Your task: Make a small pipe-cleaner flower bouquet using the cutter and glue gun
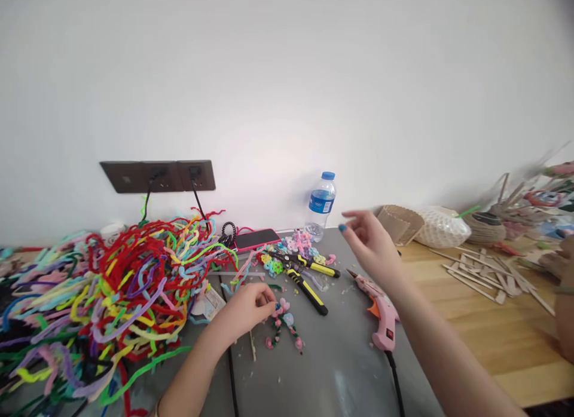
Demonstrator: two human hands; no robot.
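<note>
My left hand (252, 311) is closed, its fingertips pinching the edge of a small pipe-cleaner figure (288, 319). The figure has pink and pale blue loops on top and two dark green and pink strands ending in pink curls, which lie on the grey table. My right hand (370, 242) is raised above the table, thumb and index finger apart, with nothing visible between them. Below it lies a pink hot glue gun (384, 324) with its tip pointing left. Yellow-and-black pliers (309, 288) rest just beyond the figure.
A large heap of coloured pipe cleaners (134, 291) covers the left side. Behind are a phone (258, 240), small curled pieces (299, 244) and a water bottle (321, 208). Wooden sticks (488, 273) lie at right, near another person's arm (565, 291). Wall sockets (156, 177) hold plugged cords.
</note>
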